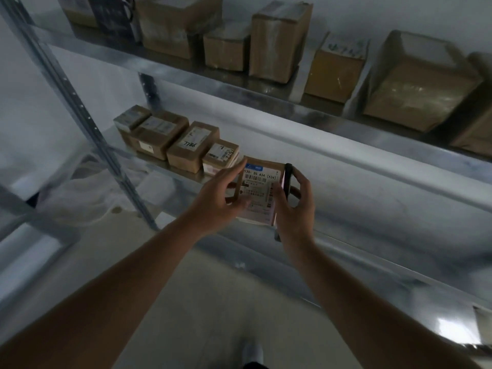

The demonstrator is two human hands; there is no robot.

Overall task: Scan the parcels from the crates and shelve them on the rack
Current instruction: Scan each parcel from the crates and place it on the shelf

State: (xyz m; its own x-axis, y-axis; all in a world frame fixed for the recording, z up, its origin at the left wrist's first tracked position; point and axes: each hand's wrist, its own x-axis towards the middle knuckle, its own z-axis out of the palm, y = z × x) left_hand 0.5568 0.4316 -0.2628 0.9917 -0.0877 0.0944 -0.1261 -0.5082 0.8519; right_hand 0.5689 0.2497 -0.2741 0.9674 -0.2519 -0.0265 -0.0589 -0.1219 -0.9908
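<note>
A small brown parcel (262, 186) with a white barcode label lies flat on the middle shelf (372, 225) of the metal rack, at the end of a row of small boxes. My left hand (217, 202) rests on the parcel's left side, fingers spread over it. My right hand (295, 209) holds a slim dark phone-like scanner (287, 182) upright on edge, just right of the label. The parcel's lower right corner is hidden behind my right hand.
Several small labelled boxes (193, 146) sit in a row left of the parcel. Bigger cardboard boxes (279, 41) fill the upper shelf. A slotted rack post (80, 107) runs down at the left. Pale floor (213, 302) lies below, with a lower shelf (399, 296) at the right.
</note>
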